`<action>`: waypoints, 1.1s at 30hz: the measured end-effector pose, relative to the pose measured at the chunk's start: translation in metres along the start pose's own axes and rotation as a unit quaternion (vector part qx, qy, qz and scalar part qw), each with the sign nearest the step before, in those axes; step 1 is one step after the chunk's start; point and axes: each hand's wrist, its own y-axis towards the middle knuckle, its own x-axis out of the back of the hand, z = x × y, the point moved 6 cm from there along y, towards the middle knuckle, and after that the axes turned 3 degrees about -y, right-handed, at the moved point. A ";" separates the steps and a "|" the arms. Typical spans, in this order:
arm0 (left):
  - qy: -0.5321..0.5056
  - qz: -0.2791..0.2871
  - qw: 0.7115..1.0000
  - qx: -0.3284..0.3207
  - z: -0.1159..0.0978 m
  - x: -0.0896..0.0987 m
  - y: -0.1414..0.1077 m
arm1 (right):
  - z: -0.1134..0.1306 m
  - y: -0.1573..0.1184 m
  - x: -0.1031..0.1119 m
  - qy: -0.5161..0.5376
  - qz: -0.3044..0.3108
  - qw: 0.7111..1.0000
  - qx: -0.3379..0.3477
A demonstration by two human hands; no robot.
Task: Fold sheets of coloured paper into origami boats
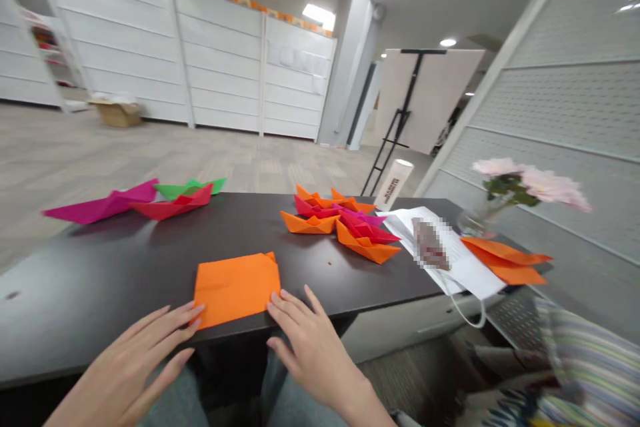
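A folded orange sheet of paper (235, 287) lies flat near the front edge of the dark table, with a small raised fold at its far right corner. Fingertips of my left hand (137, 357) rest on its left lower edge, the fingers stretched out and the thumb apart. On the opposite side, my right hand (305, 333) touches the right lower corner with its fingers spread. Neither hand grips the paper. Beyond it stands a cluster of folded paper boats (345, 220) in orange, red and magenta. Farther left are a magenta boat (107, 205), a red boat (175, 205) and a green boat (193, 187).
White printed sheets (465, 267) lie on the right of the dark table (145, 267), partly blurred out. Beside them are loose orange papers (505, 260) and a glass vase (475, 221) with pink flowers. A white cylinder (395, 185) stands at the far edge. A striped cloth (590, 353) is at lower right.
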 end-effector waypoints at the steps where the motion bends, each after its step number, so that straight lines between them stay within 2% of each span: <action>1: 0.016 0.012 0.999 0.031 0.002 0.004 0.003 | 0.001 0.002 -0.003 -0.007 0.000 1.000 0.002; 3: 0.030 -0.011 0.993 0.111 0.006 0.014 0.009 | 0.001 0.006 -0.007 -0.029 -0.007 1.000 0.007; 9: -0.059 -0.055 0.978 0.194 -0.004 0.014 0.020 | 0.005 0.016 -0.015 -0.079 -0.038 0.996 0.032; 15: -0.175 -0.115 0.933 0.291 -0.001 0.012 0.020 | 0.009 0.016 -0.018 -0.053 -0.056 0.997 0.007; 20: -0.285 -0.147 0.900 0.297 -0.002 0.008 0.024 | 0.003 0.029 -0.013 0.040 -0.080 0.996 -0.025; 22: -0.314 -0.136 0.895 0.286 -0.005 0.007 0.026 | -0.011 0.042 -0.010 0.109 -0.112 0.985 -0.071; 24: -0.319 -0.119 0.902 0.265 -0.007 0.007 0.029 | -0.030 0.058 -0.009 0.181 -0.140 0.965 -0.128; 26: -0.308 -0.105 0.912 0.249 -0.006 0.008 0.030 | -0.044 0.075 -0.015 0.246 -0.115 0.951 -0.150; 29: -0.306 -0.089 0.916 0.244 -0.001 0.005 0.028 | -0.055 0.094 -0.023 0.323 -0.071 0.933 -0.145; 33: -0.299 -0.097 0.916 0.249 0.003 0.002 0.026 | -0.062 0.102 -0.025 0.414 -0.058 0.898 -0.137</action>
